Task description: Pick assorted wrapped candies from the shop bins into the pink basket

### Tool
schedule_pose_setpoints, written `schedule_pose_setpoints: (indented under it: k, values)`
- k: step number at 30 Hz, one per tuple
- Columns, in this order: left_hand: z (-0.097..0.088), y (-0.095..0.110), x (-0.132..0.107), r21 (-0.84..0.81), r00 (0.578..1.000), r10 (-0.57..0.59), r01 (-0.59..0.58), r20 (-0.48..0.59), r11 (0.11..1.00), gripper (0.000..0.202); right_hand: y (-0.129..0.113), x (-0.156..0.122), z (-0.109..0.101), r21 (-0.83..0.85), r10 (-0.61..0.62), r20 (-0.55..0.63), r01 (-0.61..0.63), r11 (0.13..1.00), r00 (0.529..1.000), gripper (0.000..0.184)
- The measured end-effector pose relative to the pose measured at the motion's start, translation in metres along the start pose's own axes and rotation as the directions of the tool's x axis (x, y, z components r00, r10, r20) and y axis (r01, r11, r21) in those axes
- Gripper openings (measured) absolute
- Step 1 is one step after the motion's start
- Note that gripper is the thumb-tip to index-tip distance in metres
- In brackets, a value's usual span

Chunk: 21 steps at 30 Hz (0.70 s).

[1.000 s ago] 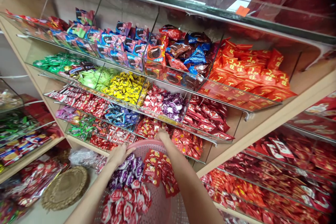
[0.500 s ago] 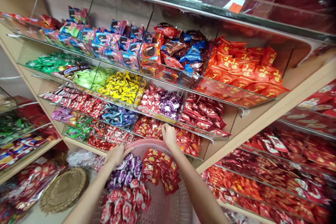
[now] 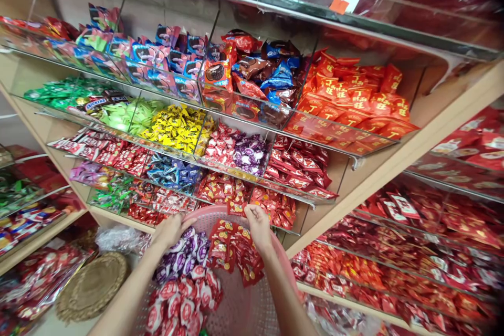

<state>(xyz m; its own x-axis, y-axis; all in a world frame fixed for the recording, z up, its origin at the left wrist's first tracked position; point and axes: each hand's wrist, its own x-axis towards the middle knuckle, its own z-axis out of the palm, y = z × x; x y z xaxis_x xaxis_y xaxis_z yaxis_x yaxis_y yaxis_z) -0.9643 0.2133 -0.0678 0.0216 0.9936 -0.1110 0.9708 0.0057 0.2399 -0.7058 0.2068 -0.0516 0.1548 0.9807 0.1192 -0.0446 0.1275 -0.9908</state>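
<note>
My left hand (image 3: 169, 231) is closed on the left rim of a pink perforated plastic basket (image 3: 277, 286). Inside the basket lie purple-and-white wrapped candies (image 3: 185, 257), red-and-white wrapped candies (image 3: 179, 296) and flat red candy packets (image 3: 234, 252). My right hand (image 3: 256, 220) is over the basket's far rim, its fingers pinched on a red candy packet (image 3: 238, 200) that hangs at their left side. Just behind it, the lowest shelf bin holds more red packets (image 3: 275, 205) of similar look.
Glass-fronted shelves hold yellow candies (image 3: 173, 128), blue packets (image 3: 169, 170) and orange-red packets (image 3: 350, 97). A wooden divider (image 3: 378, 168) slants along the right, with more red packets beyond. A round woven lid-like piece (image 3: 92, 289) lies at lower left.
My right hand has drawn back from the lowest bin toward the basket, bringing a red candy packet along. My left hand stays on the rim, and the view has shifted slightly.
</note>
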Motion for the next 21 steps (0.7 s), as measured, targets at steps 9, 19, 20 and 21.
schedule_pose_setpoints:
  k: [9, 19, 20, 21]
  values:
    - [0.000, -0.001, 0.000, 0.015, 1.000, 0.007, -0.007, -0.007, 1.000, 0.055, 0.027, 0.000, -0.009, -0.088, 0.170, -0.085, -0.177, 0.980, 0.982, 0.025]
    - [-0.002, 0.001, -0.002, 0.025, 1.000, 0.020, -0.020, -0.009, 0.999, 0.058, 0.033, -0.008, 0.010, -0.497, 0.022, -0.055, -0.047, 0.867, 0.998, 0.017]
    - [-0.002, 0.001, -0.002, 0.026, 1.000, 0.017, -0.017, -0.006, 1.000, 0.059, 0.031, -0.008, 0.009, -0.558, -0.015, -0.054, -0.018, 0.830, 0.998, 0.018]
    - [-0.002, 0.001, -0.002, 0.026, 1.000, 0.014, -0.014, -0.003, 1.000, 0.059, 0.029, -0.008, 0.008, -0.606, -0.045, -0.053, 0.003, 0.796, 0.998, 0.018]
